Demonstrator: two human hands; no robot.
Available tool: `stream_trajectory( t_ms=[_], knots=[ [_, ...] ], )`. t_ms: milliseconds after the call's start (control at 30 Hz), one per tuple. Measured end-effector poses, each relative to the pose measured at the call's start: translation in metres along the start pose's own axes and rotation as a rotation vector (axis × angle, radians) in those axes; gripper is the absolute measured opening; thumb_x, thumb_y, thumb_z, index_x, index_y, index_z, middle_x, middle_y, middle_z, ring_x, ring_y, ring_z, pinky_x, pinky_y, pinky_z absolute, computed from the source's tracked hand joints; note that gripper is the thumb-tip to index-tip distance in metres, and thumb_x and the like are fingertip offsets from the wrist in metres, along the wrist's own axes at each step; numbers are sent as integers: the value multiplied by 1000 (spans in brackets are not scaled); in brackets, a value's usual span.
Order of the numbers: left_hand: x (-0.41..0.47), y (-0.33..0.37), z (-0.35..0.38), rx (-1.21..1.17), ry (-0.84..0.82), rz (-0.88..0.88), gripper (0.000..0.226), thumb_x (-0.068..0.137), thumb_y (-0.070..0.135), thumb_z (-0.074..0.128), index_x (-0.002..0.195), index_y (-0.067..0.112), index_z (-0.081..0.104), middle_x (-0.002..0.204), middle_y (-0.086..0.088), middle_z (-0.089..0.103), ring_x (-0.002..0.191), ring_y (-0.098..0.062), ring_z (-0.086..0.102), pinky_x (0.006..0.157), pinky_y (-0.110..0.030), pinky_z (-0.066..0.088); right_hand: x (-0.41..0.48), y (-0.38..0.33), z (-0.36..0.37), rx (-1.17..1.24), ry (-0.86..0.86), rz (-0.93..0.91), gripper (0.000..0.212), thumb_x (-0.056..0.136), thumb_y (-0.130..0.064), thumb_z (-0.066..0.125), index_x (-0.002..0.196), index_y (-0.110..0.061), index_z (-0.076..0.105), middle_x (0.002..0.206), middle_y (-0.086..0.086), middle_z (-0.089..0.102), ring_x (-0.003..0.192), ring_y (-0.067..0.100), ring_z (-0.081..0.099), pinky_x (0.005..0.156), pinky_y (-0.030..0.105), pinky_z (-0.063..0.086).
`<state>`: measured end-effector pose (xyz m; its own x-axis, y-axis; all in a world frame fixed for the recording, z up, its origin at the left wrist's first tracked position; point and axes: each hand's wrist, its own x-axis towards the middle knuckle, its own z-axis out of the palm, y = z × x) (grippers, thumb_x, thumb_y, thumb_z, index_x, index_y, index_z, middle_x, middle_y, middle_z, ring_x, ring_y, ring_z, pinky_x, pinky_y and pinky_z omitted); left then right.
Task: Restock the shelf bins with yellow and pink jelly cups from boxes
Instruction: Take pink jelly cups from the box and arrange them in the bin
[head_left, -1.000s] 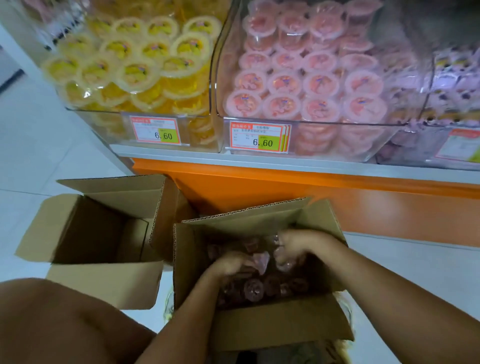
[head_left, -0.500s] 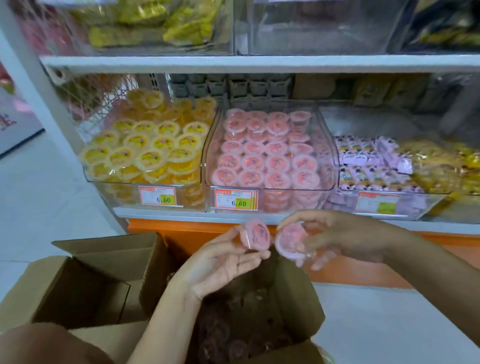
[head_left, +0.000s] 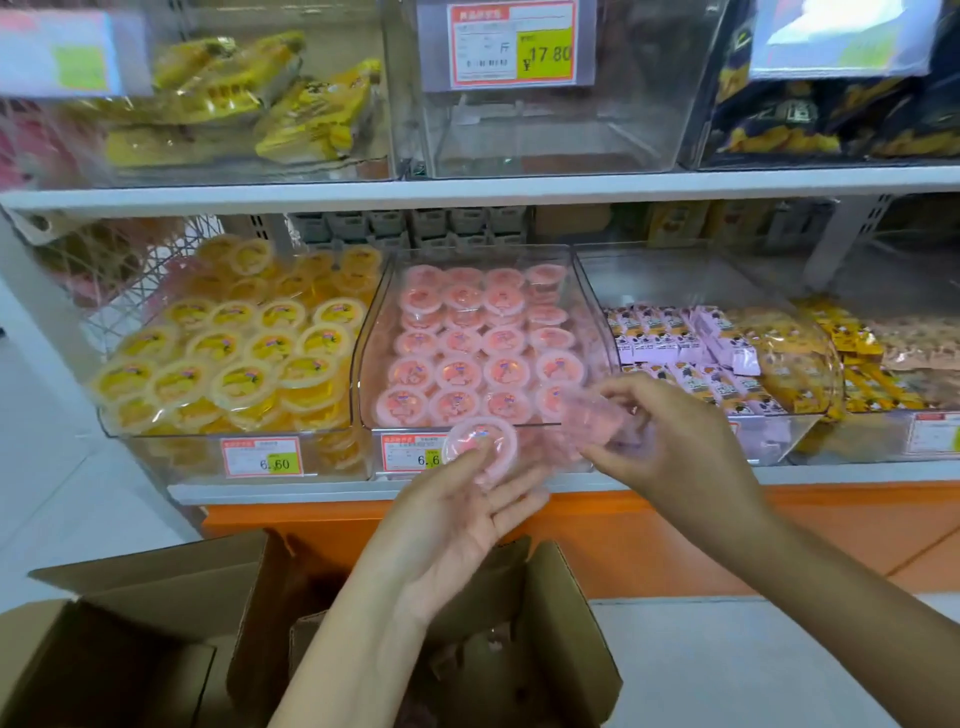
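Restock is far along, judging by fill. The yellow bin (head_left: 156, 449) is heaped, about 20 lids showing. The pink bin (head_left: 584, 296) has a top layer roughly 4 across and 6 deep. 2 cardboard boxes: the left box (head_left: 130, 587) looks empty, and the right box (head_left: 566, 623) has dim pink cups left, count unclear. The left hand (head_left: 457, 525) is palm-up, thumb pinching 1 pink jelly cup (head_left: 480, 439) against near-straight fingers, just before the pink bin's front. The right hand (head_left: 670, 441) has its fingers curled on a blurred pink cup (head_left: 592, 415), at least 1.
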<state>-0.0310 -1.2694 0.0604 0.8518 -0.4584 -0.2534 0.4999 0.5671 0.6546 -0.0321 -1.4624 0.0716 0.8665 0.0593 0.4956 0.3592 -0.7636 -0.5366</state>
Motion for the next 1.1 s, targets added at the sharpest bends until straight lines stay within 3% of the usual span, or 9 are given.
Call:
stream_trajectory(
  t_ms=[133, 300, 433, 633, 733, 867, 933, 1000, 1100],
  knots=[
    [11, -1, 19, -77, 5, 0, 42, 81, 25, 52, 116, 1, 55, 113, -24, 62, 110, -39, 59, 89, -46, 49, 3, 6, 9, -56, 53, -303, 41, 73, -39, 72, 110, -24, 69, 94, -18, 56, 90, 2, 45, 86, 4, 32],
    [21, 14, 25, -177, -38, -1, 32, 82, 17, 50, 109, 0, 56, 122, -29, 58, 115, -42, 56, 98, -51, 44, 8, 1, 2, 269, -70, -192, 37, 82, -20, 71, 115, -35, 64, 108, -21, 59, 93, -3, 61, 84, 12, 50],
    [30, 30, 20, -160, -91, -27, 39, 79, 14, 53, 115, -2, 53, 117, -27, 62, 115, -43, 56, 98, -58, 41, 18, 3, -4, 195, 21, -325, 14, 85, -18, 68, 96, -11, 74, 102, -7, 70, 98, 0, 64, 83, 19, 53],
    [44, 54, 13, -158, -203, -95, 53, 66, 7, 77, 115, -7, 60, 123, -28, 58, 110, -46, 59, 87, -55, 51, 42, 5, -5, 28, 111, -488, 19, 87, -22, 63, 100, -16, 74, 96, -5, 68, 87, 7, 63, 76, 22, 52],
    [53, 63, 14, -166, -176, -105, 44, 82, 11, 62, 122, -5, 52, 121, -29, 58, 112, -44, 58, 88, -52, 50, 59, 8, -3, 86, 159, -484, 19, 84, -22, 66, 99, -13, 74, 80, 2, 68, 74, 8, 60, 67, 21, 49],
    [76, 77, 9, -36, 64, -38, 30, 95, 13, 48, 123, 3, 45, 103, -36, 63, 89, -37, 69, 70, -39, 59, 106, 23, 6, -156, 195, -445, 21, 83, -29, 63, 94, -17, 77, 70, 3, 62, 66, 15, 56, 60, 22, 45],
    [88, 86, 2, 130, 166, 38, 32, 99, 21, 45, 128, 8, 41, 86, -29, 69, 71, -28, 72, 57, -29, 60, 137, 32, 14, -331, 149, -450, 20, 81, -28, 63, 87, -17, 78, 69, 4, 63, 64, 25, 62, 55, 27, 50],
    [96, 95, -2, 291, 246, 83, 27, 100, 31, 40, 122, 15, 42, 66, -17, 69, 52, -18, 68, 46, -22, 55, 162, 36, 21, -504, -20, -360, 16, 83, -23, 64, 92, -17, 76, 82, 6, 67, 77, 31, 66, 63, 36, 54],
    [102, 105, -7, 426, 331, 104, 22, 102, 37, 33, 96, 21, 47, 49, -6, 60, 34, -10, 52, 35, -15, 43, 184, 44, 28, -724, -216, -157, 22, 93, -28, 52, 105, -21, 70, 106, 2, 68, 97, 27, 63, 78, 33, 50]
  ],
)
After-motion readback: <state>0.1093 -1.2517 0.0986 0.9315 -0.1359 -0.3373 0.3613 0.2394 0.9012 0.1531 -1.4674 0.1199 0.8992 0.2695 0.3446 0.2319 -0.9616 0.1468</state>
